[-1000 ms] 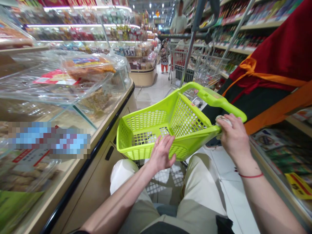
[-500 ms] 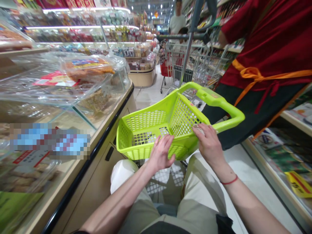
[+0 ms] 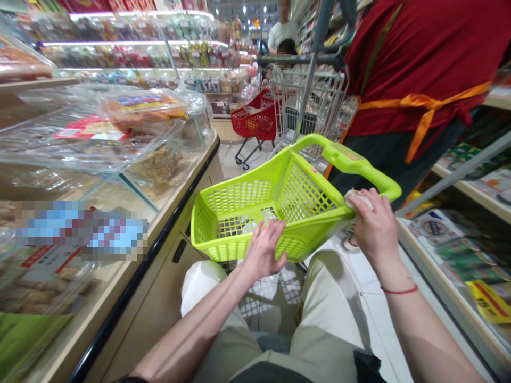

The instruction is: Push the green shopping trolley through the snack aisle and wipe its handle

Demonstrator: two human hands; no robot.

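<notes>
Lime-green shopping basket (image 3: pixel 275 218), perforated plastic with a long handle (image 3: pixel 355 165), is held in the head view above the person's lap and tilted with its open side facing up and back. All other locations are given relative to this basket.

Right hand (image 3: pixel 373 229): closed around the basket's near right corner, just below the handle end, with the fingers curled over the rim. A pale object (image 3: pixel 357 198) is pressed between the palm side of the hand and the basket; its identity cannot be determined. A red string bracelet (image 3: pixel 399 290) encircles the right wrist.

Left hand (image 3: pixel 263 250): partly open, with the fingers (image 3: pixel 271 239) spread across the basket's near wall. Whether the thumb closes on the rim cannot be determined.

Left of the basket: glass deli counter (image 3: pixel 159 181) with wrapped food packs (image 3: pixel 143 113) on top. Right of the basket: retail shelving (image 3: pixel 471 181) with a yellow price sign (image 3: pixel 489 300). Beyond the basket: a metal shopping cart (image 3: pixel 315 101) and a red wheeled basket (image 3: pixel 255 119). Just behind the handle, a co-worker in a red top and orange-tied apron (image 3: pixel 407 80) stands. Beneath the basket: beige trousers (image 3: pixel 331 303).
</notes>
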